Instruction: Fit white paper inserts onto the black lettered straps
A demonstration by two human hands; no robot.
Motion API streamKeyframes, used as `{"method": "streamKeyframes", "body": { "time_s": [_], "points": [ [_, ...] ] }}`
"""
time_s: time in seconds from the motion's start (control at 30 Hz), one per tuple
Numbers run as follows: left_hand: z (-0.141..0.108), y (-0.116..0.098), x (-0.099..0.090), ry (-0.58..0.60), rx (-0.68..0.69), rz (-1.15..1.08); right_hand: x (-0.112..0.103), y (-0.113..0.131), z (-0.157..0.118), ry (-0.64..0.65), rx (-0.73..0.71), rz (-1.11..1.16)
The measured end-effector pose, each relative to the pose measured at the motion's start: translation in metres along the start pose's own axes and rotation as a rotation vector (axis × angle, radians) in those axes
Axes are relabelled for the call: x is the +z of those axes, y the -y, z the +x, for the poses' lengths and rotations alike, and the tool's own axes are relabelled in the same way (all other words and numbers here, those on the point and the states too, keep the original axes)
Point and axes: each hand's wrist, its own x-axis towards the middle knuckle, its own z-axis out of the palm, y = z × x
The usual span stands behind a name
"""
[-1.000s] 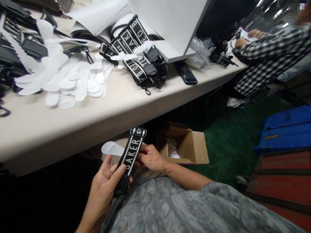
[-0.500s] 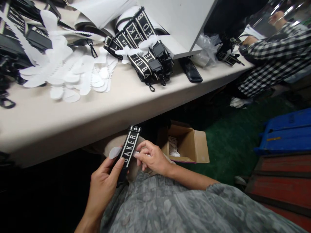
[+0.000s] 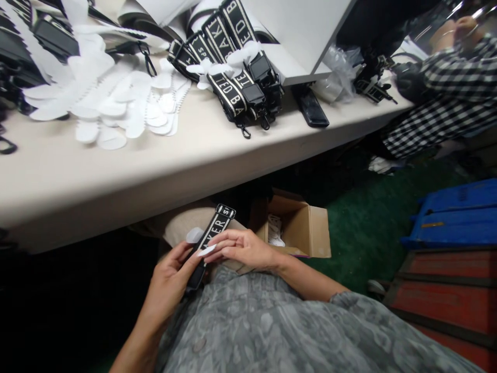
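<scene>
Over my lap, my left hand (image 3: 174, 272) grips a folded black webbing strap (image 3: 217, 224) with white lettering, thumb on top. A rounded white paper piece (image 3: 194, 235) sticks out from the strap's left side, above my fingers. My right hand (image 3: 243, 250) lies across the strap's middle, covering some letters. Its fingers are closed around the end of a small white paper tab (image 3: 206, 250), which touches the strap near my left thumb. Whether the tab is joined to the white piece behind is hidden.
White paper pieces (image 3: 112, 103) and bundled lettered straps (image 3: 233, 93) lie on the table, beside a phone (image 3: 311, 108). Below stands an open cardboard box (image 3: 319, 231) holding white scraps. Blue (image 3: 458, 210) and red crates (image 3: 450, 295) are at right. A co-worker in checked sleeves (image 3: 446, 75) sits farther along.
My right hand has moved left from beside the strap to over it, bringing the white tab across the lettering. The strap has tilted further to the right.
</scene>
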Motion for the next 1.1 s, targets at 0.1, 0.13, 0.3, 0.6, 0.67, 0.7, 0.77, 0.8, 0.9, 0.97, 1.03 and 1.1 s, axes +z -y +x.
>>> {"method": "streamKeyframes", "body": {
  "time_s": [0.1,0.13,0.3,0.6,0.67,0.7,0.77,0.8,0.9,0.97,1.03,1.1],
  "points": [
    [-0.001,0.006,0.004,-0.042,0.079,0.053,0.005,0.001,0.0,-0.178,-0.221,-0.557],
    [-0.002,0.007,0.006,-0.069,0.11,0.079,0.008,0.001,0.0,-0.245,-0.323,-0.739],
    [-0.007,0.008,0.016,-0.243,0.235,0.293,0.017,-0.005,0.013,-0.219,-0.582,-0.989],
    [-0.003,0.002,0.009,-0.299,0.377,0.526,0.02,-0.006,0.029,-0.418,-0.339,-0.737],
    [0.0,-0.001,0.006,-0.286,0.275,0.382,0.022,-0.003,0.03,-0.426,-0.313,-0.737],
    [0.001,-0.002,0.005,-0.294,0.247,0.335,0.022,-0.002,0.031,-0.423,-0.303,-0.737],
    [0.005,-0.003,0.004,-0.332,0.251,0.296,0.024,-0.001,0.033,-0.408,-0.305,-0.755],
    [0.007,-0.004,0.003,-0.35,0.259,0.278,0.024,0.0,0.034,-0.399,-0.314,-0.779],
    [0.012,-0.005,0.006,-0.383,0.242,0.173,0.024,0.0,0.038,-0.383,-0.328,-0.89],
    [0.015,-0.006,0.008,-0.414,0.227,0.086,0.022,0.001,0.04,-0.372,-0.328,-0.93],
    [0.018,-0.006,0.011,-0.439,0.219,-0.01,0.021,0.002,0.042,-0.345,-0.338,-0.928],
    [0.02,-0.005,0.014,-0.439,0.201,-0.108,0.02,0.004,0.042,-0.315,-0.34,-0.93]
  ]
}}
